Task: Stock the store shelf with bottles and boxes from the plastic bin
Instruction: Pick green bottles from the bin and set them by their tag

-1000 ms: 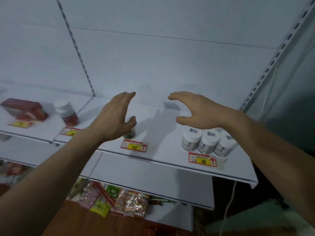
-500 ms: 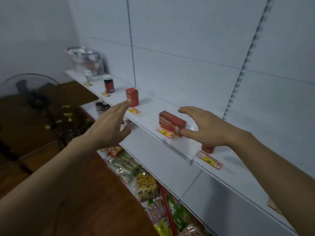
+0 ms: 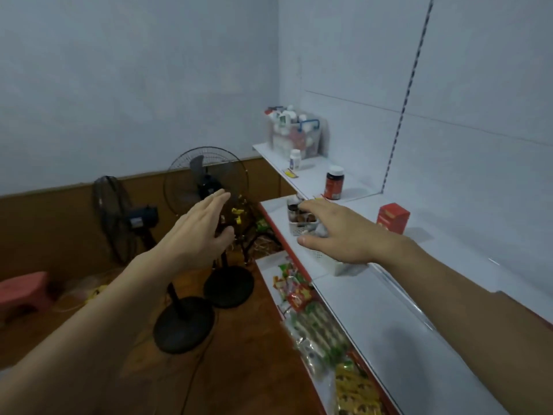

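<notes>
The clear plastic bin (image 3: 294, 134), full of bottles and boxes, stands at the far end of the white shelf (image 3: 449, 253). In front of it are a small white bottle (image 3: 294, 159), a dark red-labelled bottle (image 3: 334, 186) and a red box (image 3: 392, 218). My left hand (image 3: 199, 232) hovers over the floor, fingers straight, holding nothing. My right hand (image 3: 338, 232) is stretched out flat over the lower shelf, above a small white basket (image 3: 302, 226) of dark bottles, also holding nothing.
Two standing fans (image 3: 206, 187) stand on the brown floor to the left, beside a pink stool (image 3: 24, 292). Snack packets (image 3: 314, 322) fill the lowest shelf under my right arm.
My view has swung left along the shelf, bringing the bin, fans and floor into sight. Both hands stay held out and hold nothing, moving left with the view.
</notes>
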`<state>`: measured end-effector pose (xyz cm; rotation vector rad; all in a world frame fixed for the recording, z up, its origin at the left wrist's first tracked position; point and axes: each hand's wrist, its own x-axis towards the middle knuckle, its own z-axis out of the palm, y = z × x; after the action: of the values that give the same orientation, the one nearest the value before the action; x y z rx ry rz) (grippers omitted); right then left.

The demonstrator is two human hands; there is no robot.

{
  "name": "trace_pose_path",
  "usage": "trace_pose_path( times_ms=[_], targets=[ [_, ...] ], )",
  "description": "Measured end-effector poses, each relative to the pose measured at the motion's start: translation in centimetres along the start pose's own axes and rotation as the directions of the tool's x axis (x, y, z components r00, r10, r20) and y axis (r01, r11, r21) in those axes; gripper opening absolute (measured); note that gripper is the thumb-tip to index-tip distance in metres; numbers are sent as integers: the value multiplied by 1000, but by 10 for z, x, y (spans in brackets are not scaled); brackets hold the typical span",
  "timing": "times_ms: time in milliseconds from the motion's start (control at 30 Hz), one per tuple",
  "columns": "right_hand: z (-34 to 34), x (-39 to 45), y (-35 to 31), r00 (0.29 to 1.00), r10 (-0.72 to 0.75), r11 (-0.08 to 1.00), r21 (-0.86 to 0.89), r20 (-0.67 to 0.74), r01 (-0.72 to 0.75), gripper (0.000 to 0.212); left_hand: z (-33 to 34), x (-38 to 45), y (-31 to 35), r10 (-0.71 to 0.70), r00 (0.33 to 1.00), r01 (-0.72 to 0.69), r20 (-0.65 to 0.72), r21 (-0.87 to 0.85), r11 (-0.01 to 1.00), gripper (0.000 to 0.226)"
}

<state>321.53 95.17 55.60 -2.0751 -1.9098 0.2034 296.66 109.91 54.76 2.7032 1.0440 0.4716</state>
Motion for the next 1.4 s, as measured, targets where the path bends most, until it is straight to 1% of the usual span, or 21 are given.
trace_pose_path(
  times_ms=[100,200,333,400,533,600,733,867,967,1100,1167,1233,1333,1400],
  targets=[
    [7,68,19,1000,-23,999,-22,-1,23,73,3,48,-31,-23,1000,23,-20,-10,1000,69],
    [9,137,50,1000,-12,999,-32,-2,12,74,11,110,-57,-12,999,11,-43,-9,1000,68],
    [2,227,96,1000,-13,1000,-12,10,13,82,21,199,-89,-23,999,23,-23,-4,1000,69],
    [-3,269,116,999,-5,1000,-24,41,6,78,21,243,-103,-31,999,31,-20,-8,999,68],
    [-17,345,147,999,8,999,-54,53,-5,74,24,325,-131,-21,1000,21,-17,0,1000,68],
    [-21,379,162,998,21,999,-45,62,-18,74,29,364,-145,-8,1000,8,-10,-4,1000,68],
    [-26,446,188,998,58,996,-74,31,-55,74,40,443,-172,50,999,-50,1,1,999,70],
    [-26,513,207,992,127,990,-58,19,-126,71,48,524,-207,102,995,-103,15,22,994,70],
    [-25,564,219,983,174,983,-43,-52,-176,68,52,586,-232,161,986,-161,39,10,987,69],
    [-36,627,224,952,259,963,-35,-163,-268,53,52,674,-262,228,969,-231,99,22,973,67],
    [-45,654,230,916,308,946,-20,-256,-323,52,54,717,-272,264,960,-266,93,7,964,65],
    [-49,676,242,878,360,928,25,-314,-372,53,60,752,-278,317,944,-317,94,-15,948,64],
    [-49,701,256,830,463,872,-8,-310,-489,47,73,788,-280,413,905,-409,102,-54,911,61],
    [-50,715,265,805,533,825,-48,-260,-562,49,78,808,-278,459,886,-451,67,-105,886,55]
  ],
)
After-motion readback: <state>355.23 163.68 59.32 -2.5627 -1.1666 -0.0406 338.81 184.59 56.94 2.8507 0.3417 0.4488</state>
